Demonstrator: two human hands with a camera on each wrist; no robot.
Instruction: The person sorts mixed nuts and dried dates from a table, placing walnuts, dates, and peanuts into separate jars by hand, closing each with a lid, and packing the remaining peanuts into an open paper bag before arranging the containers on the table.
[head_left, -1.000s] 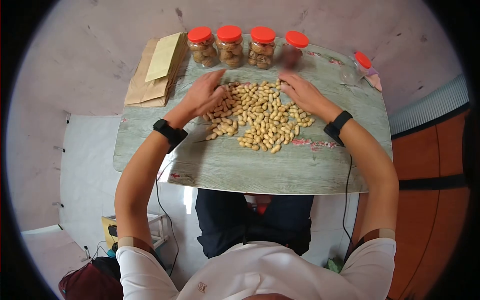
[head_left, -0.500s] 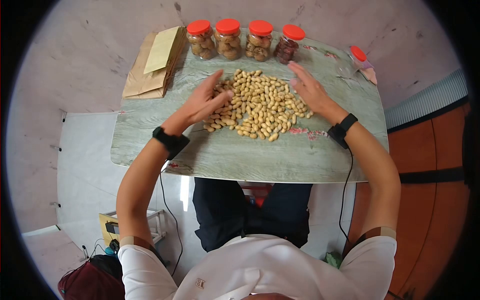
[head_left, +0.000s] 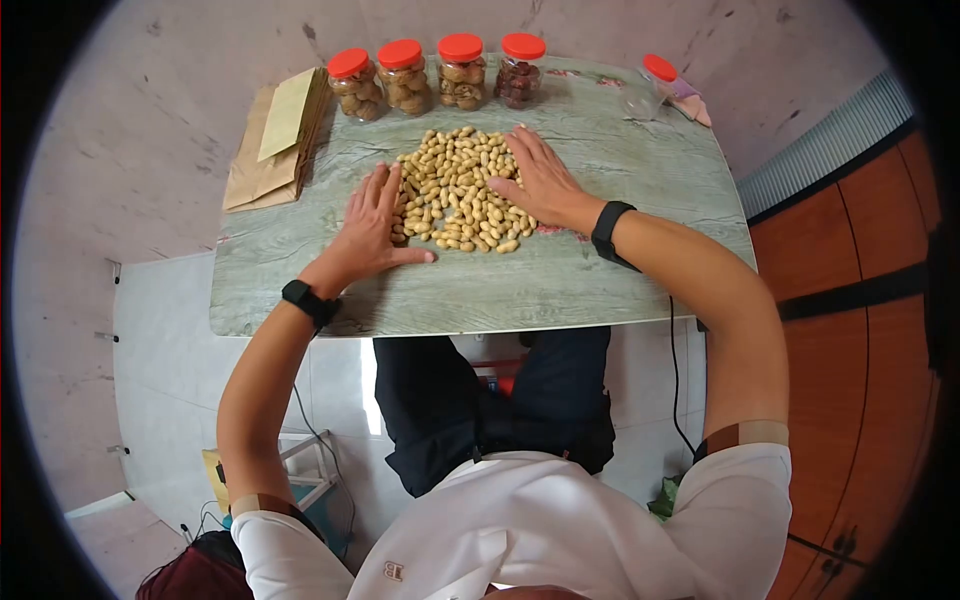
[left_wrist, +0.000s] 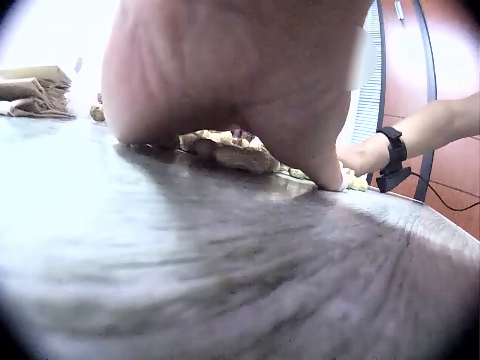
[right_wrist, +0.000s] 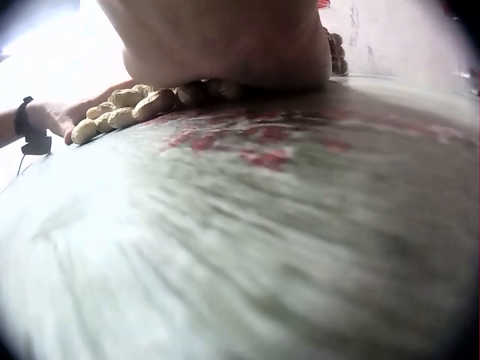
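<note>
Tan peanuts (head_left: 455, 178) lie on the desk (head_left: 450, 298) between left hand (head_left: 366, 232) and right hand (head_left: 545, 184), fingers (head_left: 374, 190) straight, thumbs (head_left: 412, 257) wide, probably to stop any scattering.

A scuffed pale wall (head_left: 590, 28) stands at twelve o'clock, orange-brown cabinet doors (head_left: 830, 395) at three, glossy white floor tiles (head_left: 170, 340) at nine.

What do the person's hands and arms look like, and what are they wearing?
The left hand and right hand have no gloves. Each wrist has a black band with a black box and thin dark cable. The short white sleeves have brown-and-tan cuffs.
</note>
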